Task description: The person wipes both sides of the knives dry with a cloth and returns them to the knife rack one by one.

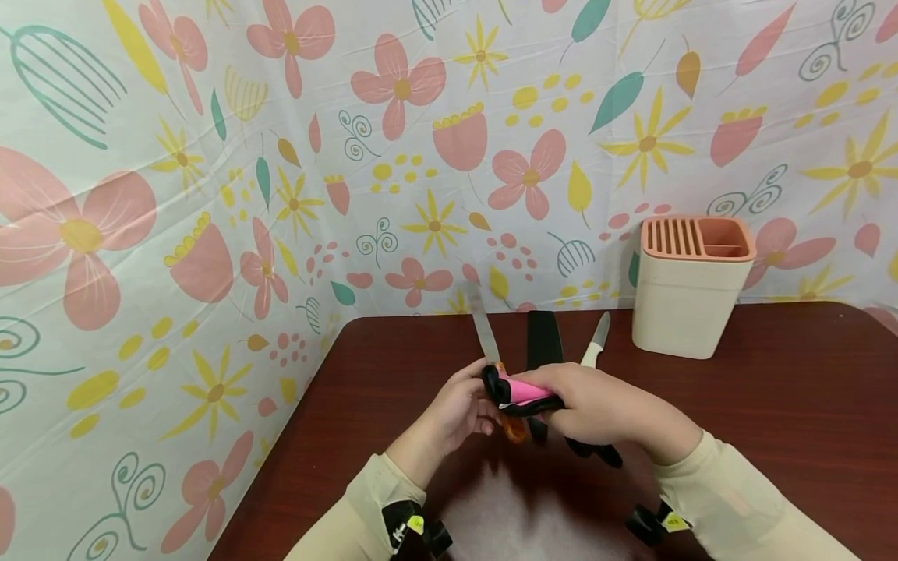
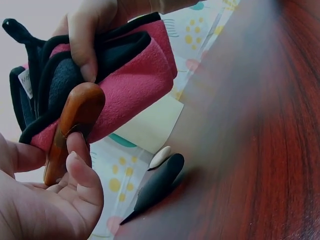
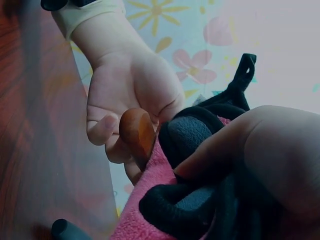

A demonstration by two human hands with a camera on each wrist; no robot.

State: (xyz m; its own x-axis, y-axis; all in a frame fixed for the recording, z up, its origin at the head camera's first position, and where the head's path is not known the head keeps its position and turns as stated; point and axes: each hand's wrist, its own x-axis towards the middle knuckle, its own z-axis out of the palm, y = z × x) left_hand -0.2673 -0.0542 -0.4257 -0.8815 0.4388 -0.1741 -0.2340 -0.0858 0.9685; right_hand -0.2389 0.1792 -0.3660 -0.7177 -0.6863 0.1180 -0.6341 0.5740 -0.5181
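In my left hand (image 1: 452, 411) is a knife (image 1: 485, 333) with a long pale blade pointing away and a brown wooden handle (image 2: 84, 107). The fingers and thumb grip that handle. My right hand (image 1: 606, 405) pinches a folded pink cloth (image 2: 137, 82) with dark trim and a hanging loop. In both wrist views the cloth lies against the handle. Beyond the hands, a wide black-bladed knife (image 1: 544, 339) lies on the table, partly covered by the right hand. Right of it lies a small white-handled knife (image 1: 595, 343).
A cream knife block (image 1: 684, 308) with an orange slotted top stands at the back right of the dark red-brown table (image 1: 786, 389). A black object (image 1: 596, 452) lies under the right hand, partly hidden. A flower-patterned sheet (image 1: 449, 202) hangs behind and at the left.
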